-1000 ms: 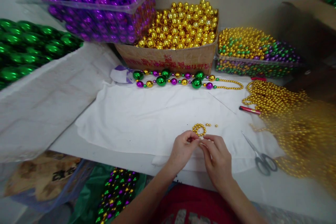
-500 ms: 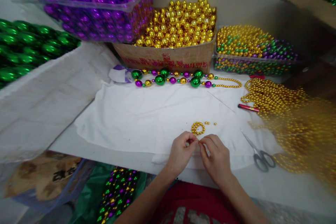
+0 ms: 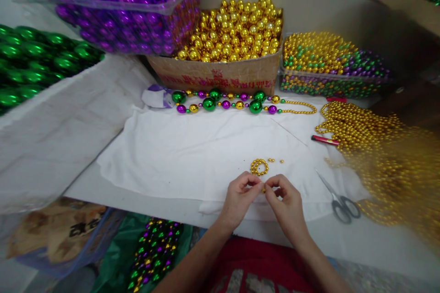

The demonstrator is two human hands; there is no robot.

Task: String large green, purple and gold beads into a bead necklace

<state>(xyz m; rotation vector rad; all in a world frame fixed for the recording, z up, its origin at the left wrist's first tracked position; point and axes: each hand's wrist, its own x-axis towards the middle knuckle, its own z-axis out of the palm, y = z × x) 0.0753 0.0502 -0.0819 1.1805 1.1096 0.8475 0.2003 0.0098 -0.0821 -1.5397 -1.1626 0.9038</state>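
Both of my hands meet above the front part of the white cloth (image 3: 154, 151). My left hand (image 3: 240, 199) is closed, its thumb and forefinger pinched at the tips. Facing it, my right hand (image 3: 287, 203) pinches in the same way. A small gold bead (image 3: 263, 190) shows between the two sets of fingertips; whether a thread runs through it is too small to tell. Just beyond the fingers a coiled strand of gold beads (image 3: 264, 163) lies on the cloth, with several loose gold beads (image 3: 282, 161) near it.
Scissors (image 3: 340, 201) and gold bead strands (image 3: 364, 123) lie to the right, beside a red pen-like stick (image 3: 325, 140). A finished-looking necklace (image 3: 209, 104) stretches along the back, before a carton (image 3: 220, 73) of gold beads. A purple-bead bin (image 3: 130, 27) stands back left.
My fingertips have shifted slightly, and a gold bead now shows below them. My right hand has turned a little, its fingers more curled. The coiled strand has stayed in place.
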